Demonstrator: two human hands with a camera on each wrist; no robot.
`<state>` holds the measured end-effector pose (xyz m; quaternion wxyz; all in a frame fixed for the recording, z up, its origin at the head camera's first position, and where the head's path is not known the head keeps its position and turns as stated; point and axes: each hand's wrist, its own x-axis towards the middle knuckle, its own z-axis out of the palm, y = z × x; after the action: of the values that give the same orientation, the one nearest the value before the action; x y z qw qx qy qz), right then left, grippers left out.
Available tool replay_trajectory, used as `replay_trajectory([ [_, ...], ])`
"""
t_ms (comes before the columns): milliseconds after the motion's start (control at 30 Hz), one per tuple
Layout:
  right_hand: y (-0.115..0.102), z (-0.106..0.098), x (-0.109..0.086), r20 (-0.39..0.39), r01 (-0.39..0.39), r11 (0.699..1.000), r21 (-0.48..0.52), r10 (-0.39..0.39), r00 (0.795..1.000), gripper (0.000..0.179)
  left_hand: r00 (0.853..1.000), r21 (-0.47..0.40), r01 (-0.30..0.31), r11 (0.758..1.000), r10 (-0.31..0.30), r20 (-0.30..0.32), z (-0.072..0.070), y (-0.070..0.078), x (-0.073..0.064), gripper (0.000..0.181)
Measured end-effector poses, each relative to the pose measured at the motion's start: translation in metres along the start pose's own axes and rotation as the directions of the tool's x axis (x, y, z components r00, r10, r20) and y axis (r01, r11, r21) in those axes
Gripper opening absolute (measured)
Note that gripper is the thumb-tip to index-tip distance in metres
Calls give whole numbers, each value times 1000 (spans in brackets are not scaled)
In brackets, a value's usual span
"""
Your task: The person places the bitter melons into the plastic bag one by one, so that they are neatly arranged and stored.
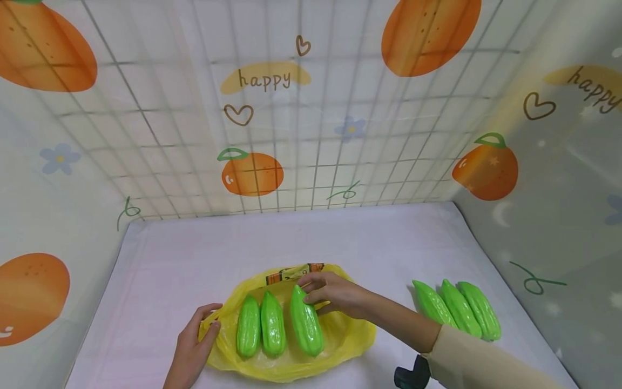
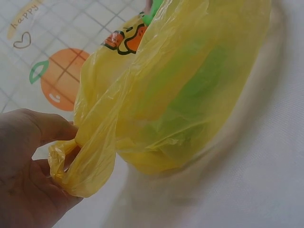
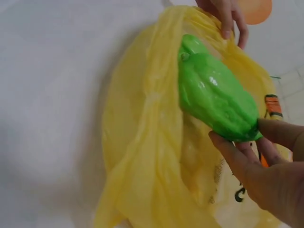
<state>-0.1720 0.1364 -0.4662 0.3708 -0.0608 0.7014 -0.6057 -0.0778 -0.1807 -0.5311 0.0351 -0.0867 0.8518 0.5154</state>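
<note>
- Fingers of the right hand (image 1: 335, 294) close round the far, pointed end of a green gourd (image 1: 307, 324), thumb on one side and fingertips on the other.
- That gourd is within the open yellow bag (image 1: 350, 343), just beside two more gourds (image 1: 273, 326); three others (image 1: 459, 310) lie together on the counter (image 1: 184, 254), to the person's right.
- Fingers of the left hand (image 1: 196, 340) pinch the bag's left edge.
- Gloss and an even, moulded look suggest a light, stiff, hollow plastic piece; it probably won't bruise or crush under ordinary pressure.
- Smooth skin may slip or swivel from a pinch at the tapered tip; a grip across the thick middle would likely be steadier.
- Thin and limp, the bag probably folds and slides easily; gathered film at its rim seems the safest hold, as a hard tug could tear it.
</note>
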Motion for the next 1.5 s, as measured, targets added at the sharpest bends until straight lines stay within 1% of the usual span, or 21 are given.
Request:
replay_trajectory([
  [300,10,11,11,-90,-35,998,54,40,995,45,1000,-5,-5,1000,5,1,0,-1,0,34],
  [500,17,16,21,-118,-58,996,65,65,991,50,1000,-11,-3,1000,3,4,0,-2,0,34],
  [633,20,20,24,-125,-79,994,69,87,988,51,1000,-9,-7,1000,7,7,1,-1,0,34],
  [800,22,24,25,-130,-104,992,75,113,985,46,1000,-11,-4,1000,4,7,1,-1,0,34],
  [1100,29,29,27,-112,-96,991,96,106,988,42,1000,-13,-9,1000,9,3,1,-1,1,34],
  [1267,30,30,28,-117,-89,994,57,95,989,40,1000,-10,-12,1000,12,2,1,-1,1,34],
  [1500,30,32,29,-142,-79,997,15,80,987,42,1000,-8,-4,1000,4,5,0,0,1,34],
])
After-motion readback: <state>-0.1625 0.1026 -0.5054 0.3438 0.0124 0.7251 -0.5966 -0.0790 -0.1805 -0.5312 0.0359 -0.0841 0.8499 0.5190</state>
